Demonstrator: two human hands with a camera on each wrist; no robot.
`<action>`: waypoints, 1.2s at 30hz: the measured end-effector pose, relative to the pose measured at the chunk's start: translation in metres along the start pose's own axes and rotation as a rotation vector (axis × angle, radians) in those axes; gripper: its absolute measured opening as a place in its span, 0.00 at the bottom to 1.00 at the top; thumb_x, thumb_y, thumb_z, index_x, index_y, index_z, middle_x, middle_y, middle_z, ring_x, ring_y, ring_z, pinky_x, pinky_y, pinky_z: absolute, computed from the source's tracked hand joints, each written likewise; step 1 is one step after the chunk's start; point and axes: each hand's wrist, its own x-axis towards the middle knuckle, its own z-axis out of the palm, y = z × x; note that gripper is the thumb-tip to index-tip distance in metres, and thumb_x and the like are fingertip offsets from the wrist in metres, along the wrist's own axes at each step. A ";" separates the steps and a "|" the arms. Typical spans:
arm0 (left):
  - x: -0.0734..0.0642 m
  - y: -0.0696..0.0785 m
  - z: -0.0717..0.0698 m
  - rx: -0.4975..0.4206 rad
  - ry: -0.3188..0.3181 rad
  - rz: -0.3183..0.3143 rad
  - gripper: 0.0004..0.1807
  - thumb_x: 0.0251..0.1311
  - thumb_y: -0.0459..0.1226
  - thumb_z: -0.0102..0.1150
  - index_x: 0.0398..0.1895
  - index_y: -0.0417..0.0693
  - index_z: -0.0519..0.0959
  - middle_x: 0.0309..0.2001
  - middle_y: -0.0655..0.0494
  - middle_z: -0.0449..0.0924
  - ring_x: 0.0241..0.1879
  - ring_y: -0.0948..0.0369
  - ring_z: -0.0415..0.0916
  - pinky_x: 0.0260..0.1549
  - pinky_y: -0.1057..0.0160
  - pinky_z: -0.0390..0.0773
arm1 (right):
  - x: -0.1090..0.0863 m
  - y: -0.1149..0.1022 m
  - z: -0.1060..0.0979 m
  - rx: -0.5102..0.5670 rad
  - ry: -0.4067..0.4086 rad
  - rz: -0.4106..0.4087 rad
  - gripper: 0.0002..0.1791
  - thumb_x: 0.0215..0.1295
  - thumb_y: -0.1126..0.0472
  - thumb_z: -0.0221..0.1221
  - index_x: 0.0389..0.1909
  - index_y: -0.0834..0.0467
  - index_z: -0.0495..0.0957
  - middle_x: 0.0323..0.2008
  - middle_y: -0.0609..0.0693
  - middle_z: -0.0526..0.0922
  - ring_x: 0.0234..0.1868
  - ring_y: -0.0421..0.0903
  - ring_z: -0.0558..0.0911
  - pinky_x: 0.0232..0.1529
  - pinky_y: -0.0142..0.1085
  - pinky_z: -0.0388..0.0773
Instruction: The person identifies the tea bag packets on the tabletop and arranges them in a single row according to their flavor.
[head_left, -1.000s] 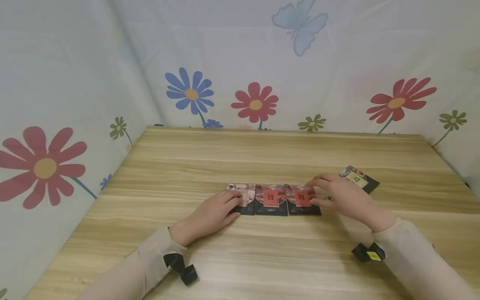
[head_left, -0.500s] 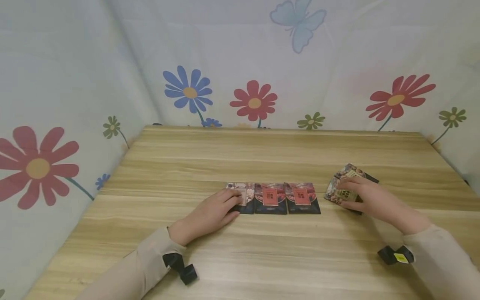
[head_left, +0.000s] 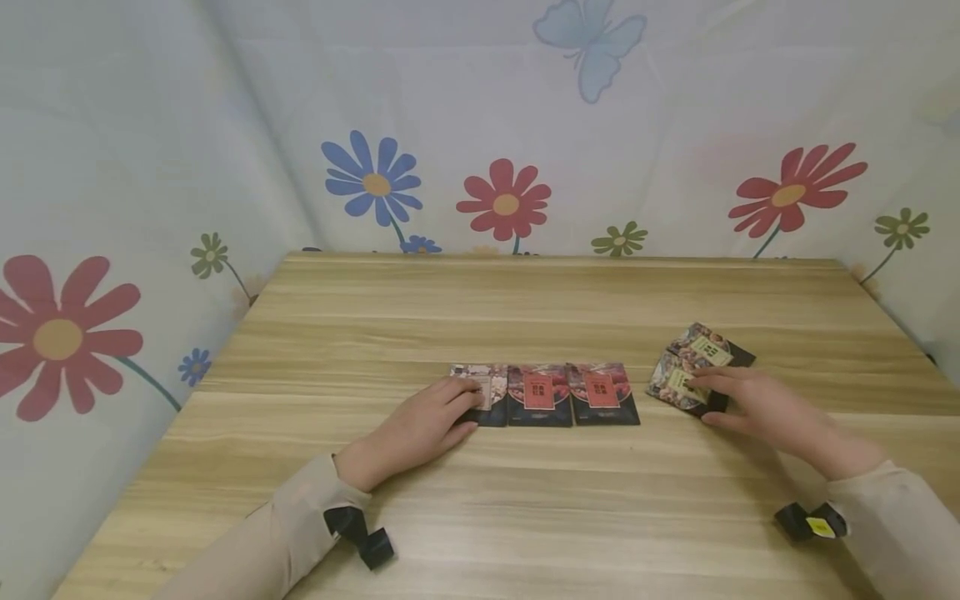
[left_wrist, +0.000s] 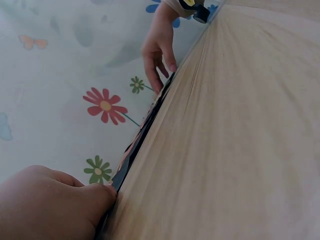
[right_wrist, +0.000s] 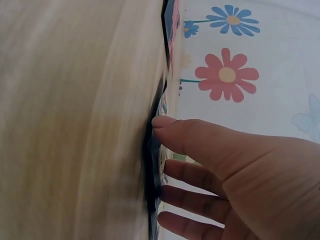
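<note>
Three flat sachets lie in a row: a pale-labelled sachet (head_left: 492, 397), then two red-labelled ones, a middle sachet (head_left: 539, 395) and a right sachet (head_left: 603, 394). On the pale one rest the fingers of my left hand (head_left: 420, 425), partly covering it. Farther right, a front yellow-labelled sachet (head_left: 675, 384) overlaps a rear yellow-labelled sachet (head_left: 708, 348), both slanted. My right hand (head_left: 780, 414) touches the front one with its fingertips, the thumb (right_wrist: 175, 129) near its edge in the right wrist view. Seen edge-on there, the sachets lie close to the tabletop.
The wooden table (head_left: 480, 500) carries the sachets. Behind it hangs a white cloth (head_left: 450, 83) printed with flowers and a butterfly. Black wrist devices sit on both sleeves, the left device (head_left: 360, 537) and the right device (head_left: 810, 523) low over the table.
My right hand has left the right red-labelled sachet and moved right, onto the front yellow-labelled sachet, then drawn slightly back, uncovering more of its label. My left hand has stayed in place.
</note>
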 end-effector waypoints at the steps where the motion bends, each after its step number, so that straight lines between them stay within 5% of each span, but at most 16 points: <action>1: 0.000 0.000 0.000 0.000 0.000 -0.001 0.18 0.66 0.44 0.56 0.54 0.45 0.77 0.57 0.50 0.76 0.59 0.54 0.73 0.62 0.56 0.74 | 0.000 -0.001 0.000 -0.005 -0.003 0.003 0.27 0.57 0.55 0.67 0.55 0.65 0.77 0.55 0.68 0.77 0.54 0.67 0.77 0.52 0.59 0.77; 27: 0.000 0.000 0.000 0.007 -0.012 -0.012 0.18 0.66 0.44 0.56 0.54 0.45 0.77 0.58 0.49 0.75 0.60 0.54 0.72 0.62 0.56 0.74 | 0.007 -0.028 0.008 -0.051 0.069 0.044 0.25 0.58 0.53 0.65 0.53 0.64 0.79 0.53 0.66 0.79 0.53 0.65 0.78 0.51 0.58 0.77; 36: 0.000 0.000 0.001 0.015 -0.008 -0.003 0.18 0.66 0.44 0.56 0.54 0.45 0.77 0.57 0.49 0.75 0.59 0.54 0.72 0.61 0.57 0.74 | 0.010 -0.031 0.009 -0.053 0.114 0.044 0.23 0.58 0.53 0.66 0.51 0.63 0.80 0.45 0.62 0.82 0.47 0.61 0.80 0.48 0.56 0.78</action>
